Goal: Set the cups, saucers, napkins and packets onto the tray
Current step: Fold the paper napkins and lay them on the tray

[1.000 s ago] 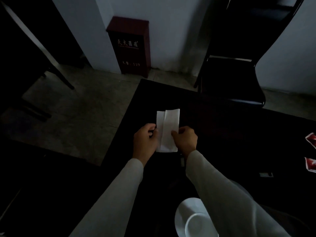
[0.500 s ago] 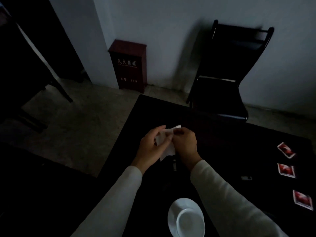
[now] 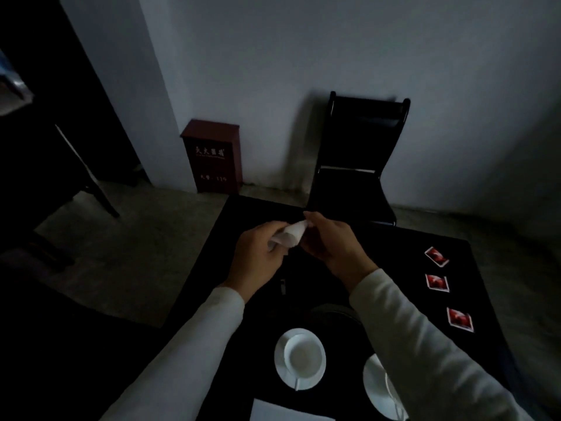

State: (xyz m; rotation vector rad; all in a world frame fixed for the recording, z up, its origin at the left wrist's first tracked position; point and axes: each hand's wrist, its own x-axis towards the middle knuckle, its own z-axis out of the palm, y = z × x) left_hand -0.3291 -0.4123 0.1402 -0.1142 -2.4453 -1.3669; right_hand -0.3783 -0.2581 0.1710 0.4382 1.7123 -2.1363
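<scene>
While both hands work above the dark table, we read the scene so:

Napkin: the napkin [image 3: 288, 237] is held in the air between our hands, over the far-left part of the table [image 3: 394, 247], partly folded or rolled; we cannot tell which.

Left hand: the left hand [image 3: 258, 256] is curled about the napkin's near end, fingers closed on it.

Right hand: the right hand [image 3: 331, 241] pinches the napkin's far corner between thumb and fingertips.

Cups: a cup [image 3: 304, 355] sits on its saucer [image 3: 280, 369] near us; a second saucer [image 3: 372, 381] lies to its right, half hidden by the sleeve [image 3: 425, 344].

Packets: three red packets [image 3: 437, 282] lie in a line at the right, well apart from the hands.

Tray: we cannot make out a tray in this dim light; a pale sheet [image 3: 279, 413] shows at the near edge.

Handling: we judge the napkin light, soft and limp, so it should keep a crease only if pressed. We would grip it at the folded edges, not the loose corners. The cups look fragile; better lifted by the saucer rim.
</scene>
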